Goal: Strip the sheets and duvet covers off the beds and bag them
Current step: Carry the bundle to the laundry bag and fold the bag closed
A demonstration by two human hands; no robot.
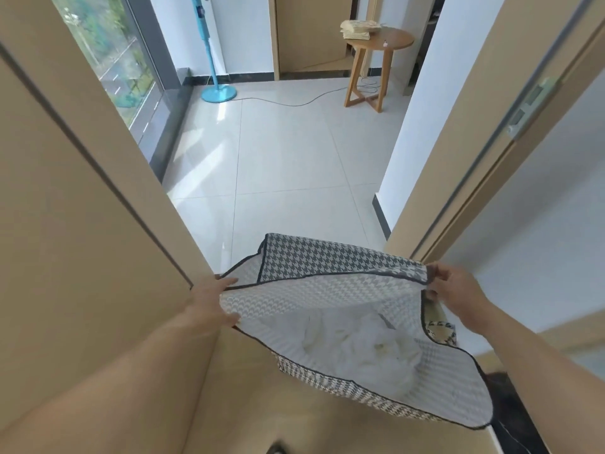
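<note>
A large houndstooth storage bag [327, 257] hangs open in front of me at the bottom centre. White bedding [357, 348] lies bunched inside it. My left hand [212, 303] grips the bag's left rim, fingers curled over the edge. On the right, my right hand [455, 286] pinches the black-trimmed rim and holds the mouth spread wide. The bag's lid flap [458, 394] hangs down towards me on the right.
I stand in a doorway between a tan door [82, 224] on the left and a door frame [474, 158] on the right. Beyond is tiled floor [278, 158], a blue fan stand [216, 90] with a trailing cable, and a round wooden table [376, 54] carrying folded cloth.
</note>
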